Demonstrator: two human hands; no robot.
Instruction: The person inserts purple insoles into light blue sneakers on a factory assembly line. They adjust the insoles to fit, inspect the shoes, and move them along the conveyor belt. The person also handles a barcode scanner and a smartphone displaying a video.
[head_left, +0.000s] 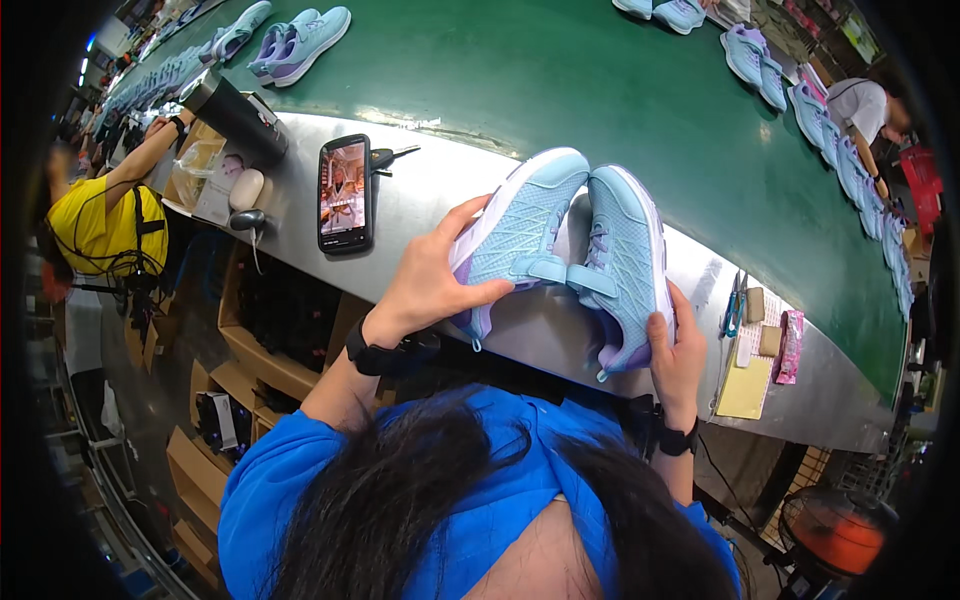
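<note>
Two light blue sneakers with white soles and purple heels are held side by side over the metal table edge, toes pointing away from me. My left hand (pixel 432 270) grips the left sneaker (pixel 530 215) around its heel and outer side, thumb across near the strap. The right sneaker (pixel 625 235) is held by my right hand (pixel 678 355), thumb on its heel side and fingers along the sole. The toes lean close together, and a strap crosses each shoe. Both wrists wear black bands.
A green conveyor belt (pixel 480 75) carries more blue sneakers (pixel 305 45). On the metal ledge are a phone (pixel 345 195), a key (pixel 392 157), a black tumbler (pixel 235 115), snips (pixel 735 305) and a yellow notepad (pixel 743 390). Cardboard boxes (pixel 250 345) stand below; a fan (pixel 835 530) is lower right. Other people work nearby.
</note>
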